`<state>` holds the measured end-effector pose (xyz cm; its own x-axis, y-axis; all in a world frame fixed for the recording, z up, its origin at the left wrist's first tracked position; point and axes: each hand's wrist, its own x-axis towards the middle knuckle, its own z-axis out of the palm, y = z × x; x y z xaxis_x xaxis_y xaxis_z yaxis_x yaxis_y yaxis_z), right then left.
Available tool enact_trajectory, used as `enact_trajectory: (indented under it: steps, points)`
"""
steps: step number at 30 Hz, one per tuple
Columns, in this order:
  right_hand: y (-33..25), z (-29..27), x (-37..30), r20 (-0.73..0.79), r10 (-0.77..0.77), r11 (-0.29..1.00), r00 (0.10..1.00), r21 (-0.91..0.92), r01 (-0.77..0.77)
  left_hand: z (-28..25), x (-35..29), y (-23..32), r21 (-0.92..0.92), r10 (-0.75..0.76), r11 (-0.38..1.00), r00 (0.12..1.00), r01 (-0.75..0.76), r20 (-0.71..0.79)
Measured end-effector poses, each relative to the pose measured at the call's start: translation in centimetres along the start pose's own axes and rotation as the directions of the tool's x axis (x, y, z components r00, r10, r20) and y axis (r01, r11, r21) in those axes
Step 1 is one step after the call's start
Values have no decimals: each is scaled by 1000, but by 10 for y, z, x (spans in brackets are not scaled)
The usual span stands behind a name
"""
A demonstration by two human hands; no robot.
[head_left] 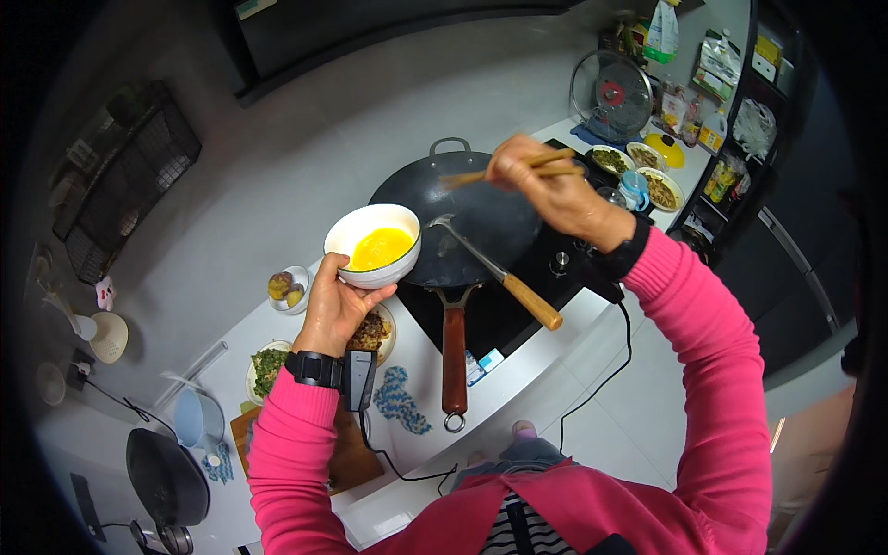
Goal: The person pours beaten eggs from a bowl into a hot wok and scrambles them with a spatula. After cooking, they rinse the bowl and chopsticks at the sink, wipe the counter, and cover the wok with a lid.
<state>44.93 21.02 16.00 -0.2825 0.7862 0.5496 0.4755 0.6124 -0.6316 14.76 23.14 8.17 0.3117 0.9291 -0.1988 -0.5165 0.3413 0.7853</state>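
Observation:
My left hand (331,310) grips a white bowl (377,276) from its near side, fingers beneath and thumb at the rim. Beaten egg (382,248), bright yellow, lies in the tilted bowl. The bowl hangs over the left edge of a dark wok (504,236). In my right hand (560,192), closed above the wok's right side, are wooden chopsticks (470,178); their tips point left and look blurred. A spatula (530,301) with a wooden handle rests in the wok, its blade on the bottom and its handle over the near rim. The wok's reddish-brown handle (454,356) points toward me.
The wok stands on a black stove (421,314). Left of it are a plate of browned food (375,333), a plate of greens (266,370), a cutting board (356,462) and a patterned cloth (400,400). Filled dishes (661,190) and a glass lid (610,97) stand at the right.

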Motion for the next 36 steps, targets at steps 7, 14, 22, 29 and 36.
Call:
enact_trajectory:
  steps: [7, 14, 22, 29, 36]
  points:
    - [67, 13, 10, 539, -68, 979, 839, -124, 159, 5, 24, -1, 26, 14, 1000, 996, -12, -88]
    - [83, 16, -37, 764, -379, 759, 522, -67, 648, 4, 38, -3, 55, 32, 998, 992, -25, -126]
    - [78, 3, -37, 642, -441, 773, 627, -83, 629, 17, 52, 6, 109, 8, 994, 981, 14, -196]
    - [81, -56, 9, 149, -233, 972, 961, 31, 231, 33, 76, 16, 260, -131, 948, 970, 183, -205]
    - [85, -89, 11, -13, -291, 952, 957, -105, 288, 41, 119, -2, 412, -288, 835, 927, 365, -239]
